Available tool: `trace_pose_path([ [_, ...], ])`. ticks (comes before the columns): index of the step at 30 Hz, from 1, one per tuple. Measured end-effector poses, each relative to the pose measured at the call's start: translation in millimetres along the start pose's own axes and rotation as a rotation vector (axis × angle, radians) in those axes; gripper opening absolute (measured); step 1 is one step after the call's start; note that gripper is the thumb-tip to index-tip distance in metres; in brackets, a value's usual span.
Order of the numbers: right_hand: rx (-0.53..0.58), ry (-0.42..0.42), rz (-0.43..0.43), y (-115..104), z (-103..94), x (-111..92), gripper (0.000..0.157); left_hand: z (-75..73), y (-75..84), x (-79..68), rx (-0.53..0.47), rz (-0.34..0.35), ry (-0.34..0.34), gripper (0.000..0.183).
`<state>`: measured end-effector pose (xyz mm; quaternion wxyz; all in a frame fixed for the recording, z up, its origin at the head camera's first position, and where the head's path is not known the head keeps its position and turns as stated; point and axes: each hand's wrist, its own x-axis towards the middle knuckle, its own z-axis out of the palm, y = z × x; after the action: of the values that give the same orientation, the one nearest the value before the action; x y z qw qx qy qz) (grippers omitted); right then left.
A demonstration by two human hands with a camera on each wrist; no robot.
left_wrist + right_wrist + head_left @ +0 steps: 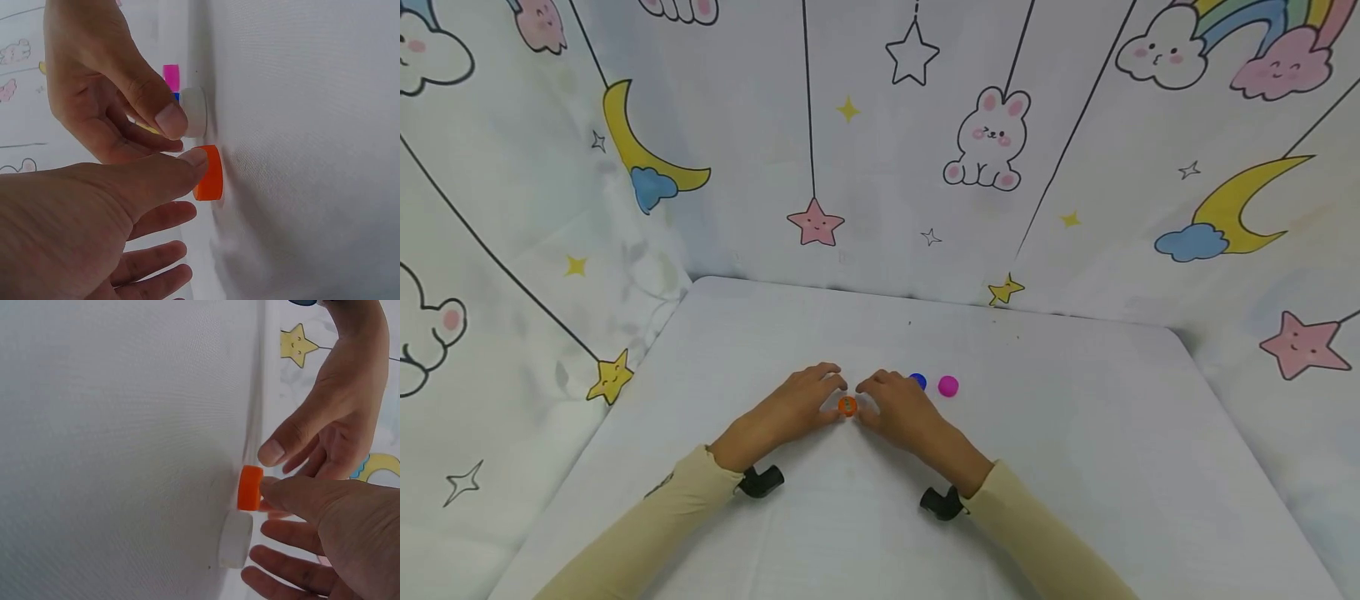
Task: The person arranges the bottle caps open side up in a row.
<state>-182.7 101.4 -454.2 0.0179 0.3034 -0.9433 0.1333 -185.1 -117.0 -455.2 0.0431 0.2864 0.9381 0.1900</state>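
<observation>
A small orange disc [847, 406] with a marking on its top lies on the white table between both hands. My left hand [805, 402] is to its left, and in the left wrist view the thumb tip overlaps the orange side while the fingers stand apart. From the right, my right hand [902, 412] reaches in with loosely bent fingers, its thumb close to the orange disc in the right wrist view. A thick white disc [235, 540] stands next to the orange one in that view; in the head view it is hidden. Neither hand has its fingers closed round a disc.
Just beyond the right hand lie a blue disc [917, 381], partly covered by that hand, and a magenta disc [948, 386]. A white sheet covers the table [1112, 467]. Cloth walls [737, 125] printed with moons, stars and a bunny rise behind and at the sides.
</observation>
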Motion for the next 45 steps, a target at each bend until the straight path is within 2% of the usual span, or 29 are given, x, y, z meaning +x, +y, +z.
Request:
trace_pose_path([
  [7,-0.008,0.0,-0.024,-1,2.1,1,0.03,-0.2,0.9,0.8,0.004,0.029,0.011,0.032],
  [15,-0.026,-0.023,-0.005,-4,2.2,4,0.027,2.4,0.4,2.6,0.014,0.048,0.027,0.028],
  [19,-0.064,-0.026,0.0,-5,4.9,4,0.027,3.3,0.6,3.5,0.03,0.064,0.046,0.028],
  [32,-0.081,-0.013,0.011,-9,7.5,7,0.026,10.2,-0.5,6.2,0.07,0.121,0.107,0.027],
  [45,-0.078,-0.022,-0.006,-8,8.5,10,0.027,7.9,-0.4,5.6,0.098,0.138,0.123,0.029],
])
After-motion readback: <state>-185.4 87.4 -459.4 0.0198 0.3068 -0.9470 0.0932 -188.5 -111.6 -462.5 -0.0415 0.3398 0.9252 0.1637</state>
